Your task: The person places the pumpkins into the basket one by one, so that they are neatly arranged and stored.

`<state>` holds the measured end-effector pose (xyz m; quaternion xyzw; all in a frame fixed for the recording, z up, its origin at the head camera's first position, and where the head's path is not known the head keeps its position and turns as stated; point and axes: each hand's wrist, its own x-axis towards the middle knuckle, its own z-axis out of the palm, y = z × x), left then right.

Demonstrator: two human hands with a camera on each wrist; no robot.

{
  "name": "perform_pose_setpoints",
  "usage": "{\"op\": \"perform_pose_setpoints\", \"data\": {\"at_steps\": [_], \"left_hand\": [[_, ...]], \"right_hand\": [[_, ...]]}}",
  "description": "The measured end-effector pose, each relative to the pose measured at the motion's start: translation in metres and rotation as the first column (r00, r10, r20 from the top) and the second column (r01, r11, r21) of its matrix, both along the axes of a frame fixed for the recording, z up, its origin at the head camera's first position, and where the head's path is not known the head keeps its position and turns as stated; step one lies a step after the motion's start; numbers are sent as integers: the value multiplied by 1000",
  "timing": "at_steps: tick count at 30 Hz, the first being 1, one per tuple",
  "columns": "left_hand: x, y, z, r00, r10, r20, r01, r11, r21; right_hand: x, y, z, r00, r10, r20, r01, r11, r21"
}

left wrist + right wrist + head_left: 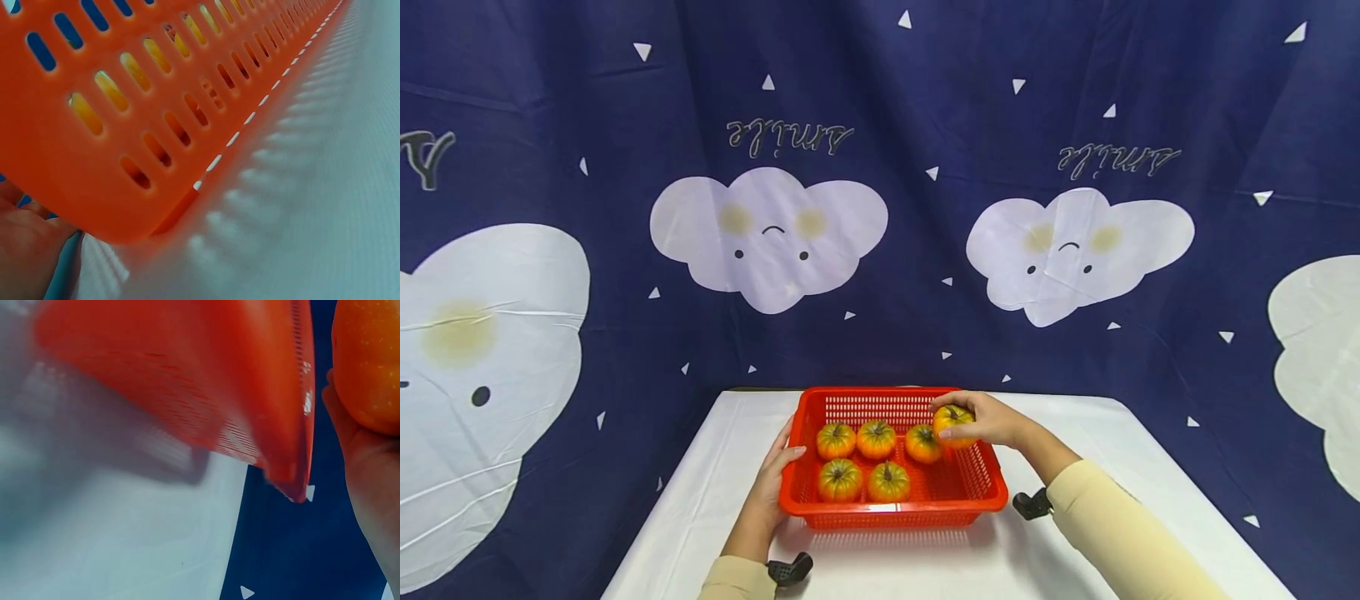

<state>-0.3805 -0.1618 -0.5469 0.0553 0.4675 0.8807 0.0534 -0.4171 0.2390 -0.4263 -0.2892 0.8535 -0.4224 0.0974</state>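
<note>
A red plastic basket (895,507) with slotted walls stands on the white-covered table. Several small orange-and-green pumpkins (840,481) sit inside it, mostly toward the left and middle. My left hand (767,487) grips the basket's left rim, thumb over the edge; in the left wrist view only part of that hand (28,250) shows beside the basket's corner. Above the right part of the basket, my right hand (988,421) holds another pumpkin (953,425) between thumb and fingers. The right wrist view shows this pumpkin (372,369) beyond the basket's rim.
White cloth covers the table (1075,517) on both sides of the basket. A dark blue curtain (925,333) with clouds and small triangles hangs behind the table and along its sides. Black devices (790,569) are strapped at both wrists.
</note>
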Motion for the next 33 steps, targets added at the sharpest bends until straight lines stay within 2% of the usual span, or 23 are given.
{"op": "perform_pose_setpoints", "data": {"at_steps": [4, 12, 22, 29, 33], "left_hand": [[0, 1, 0, 1000, 4, 9, -4, 1000, -12], [1, 0, 1, 1000, 6, -1, -6, 1000, -26], [2, 0, 1, 1000, 14, 18, -14, 1000, -21], [2, 0, 1, 1000, 3, 7, -3, 1000, 1], [2, 1, 1, 1000, 4, 7, -4, 1000, 3]], "right_hand": [[7, -1, -3, 999, 32, -5, -32, 999, 34], [18, -11, -13, 994, 107, 22, -107, 994, 28], [26, -19, -23, 995, 95, -12, -93, 992, 87], [29, -25, -25, 990, 130, -50, -126, 989, 79], [30, -30, -30, 985, 159, -69, -151, 983, 108]]}}
